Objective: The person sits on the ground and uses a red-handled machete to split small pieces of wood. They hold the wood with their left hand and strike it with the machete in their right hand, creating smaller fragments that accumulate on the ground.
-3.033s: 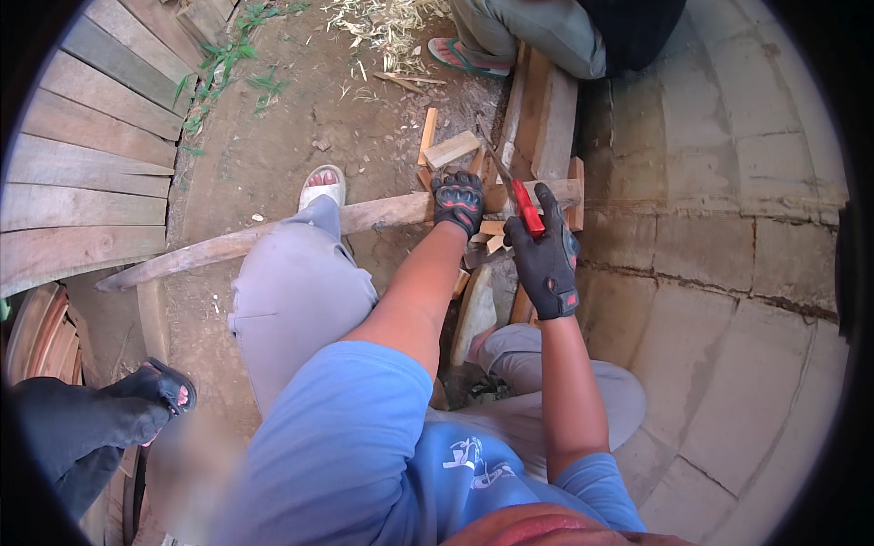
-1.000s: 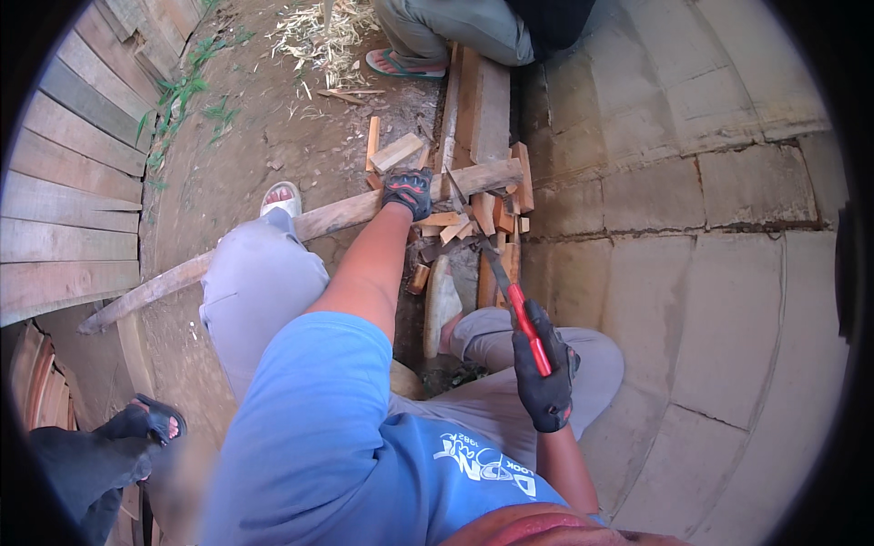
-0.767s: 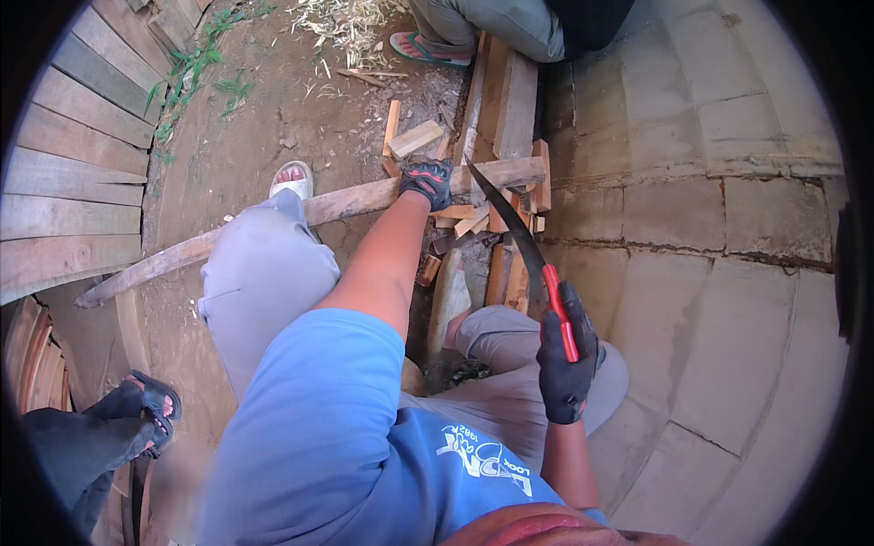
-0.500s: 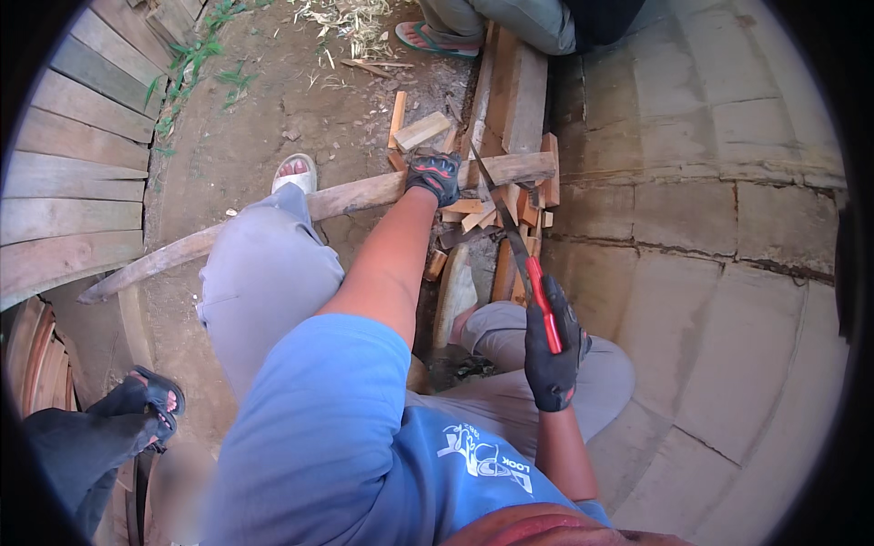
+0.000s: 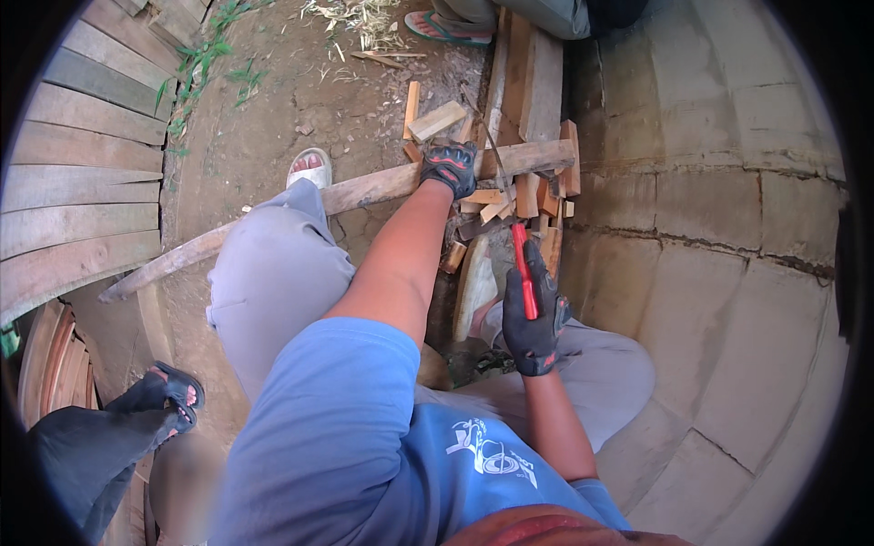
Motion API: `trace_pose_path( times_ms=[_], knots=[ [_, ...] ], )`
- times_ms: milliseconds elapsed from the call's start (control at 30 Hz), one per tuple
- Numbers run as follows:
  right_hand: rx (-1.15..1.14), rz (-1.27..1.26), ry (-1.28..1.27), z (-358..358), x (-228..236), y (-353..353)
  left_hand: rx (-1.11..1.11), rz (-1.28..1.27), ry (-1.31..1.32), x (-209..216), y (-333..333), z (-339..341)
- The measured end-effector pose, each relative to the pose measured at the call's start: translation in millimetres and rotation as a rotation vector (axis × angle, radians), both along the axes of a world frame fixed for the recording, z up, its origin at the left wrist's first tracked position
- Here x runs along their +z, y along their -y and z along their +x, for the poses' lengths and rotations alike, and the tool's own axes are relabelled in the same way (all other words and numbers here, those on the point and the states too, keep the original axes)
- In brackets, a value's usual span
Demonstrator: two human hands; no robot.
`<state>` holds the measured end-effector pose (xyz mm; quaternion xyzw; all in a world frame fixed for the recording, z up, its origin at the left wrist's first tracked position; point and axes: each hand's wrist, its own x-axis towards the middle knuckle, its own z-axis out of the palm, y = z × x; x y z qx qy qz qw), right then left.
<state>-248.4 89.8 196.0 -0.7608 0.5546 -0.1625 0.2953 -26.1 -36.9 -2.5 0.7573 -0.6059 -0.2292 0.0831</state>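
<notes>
In the head view, a long wooden pole [image 5: 378, 189], lying slantwise above the ground, from the far left, behind a grey-trousered knee [image 5: 278, 255], to a jumble of cut wood at the right. Gently bowed, weathered grey-brown, rough and streaked along the grain, bluntly ended at the right, close by an upright orange-brown block [image 5: 570, 158]. Pressed down on it toward that end, the left hand [image 5: 450, 169] in a black glove with red trim, fingers bent over and grasping the wood.

In the right hand [image 5: 535, 314], gloved to match, a hand saw [image 5: 523, 268], fingers closed around its handle. Bright red and slim at the handle, thin and dark along the blade, narrowing to a tip beyond the pole. Crossing the pole just right of the left hand; depth of any cut, impossible to tell.

Under and beside the pole's right end, short offcuts [image 5: 526, 196], pale to orange-brown. Farther up, wood shavings [image 5: 378, 25] and a co-worker's sandaled foot [image 5: 435, 27].
</notes>
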Motion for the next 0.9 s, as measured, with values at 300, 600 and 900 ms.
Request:
trace_pose_path(
  times_ms=[300,600,900],
  knots=[
    [0.054,-0.117,0.054,1,-13,37,0.013,0.035,-0.039,-2,0,1],
    [0.029,-0.136,0.054,11,-25,45,-0.028,0.037,-0.014,-1,4,1],
    [0.067,-0.089,0.037,0,-14,62,-0.039,0.045,-0.038,-9,6,13]
  ],
)
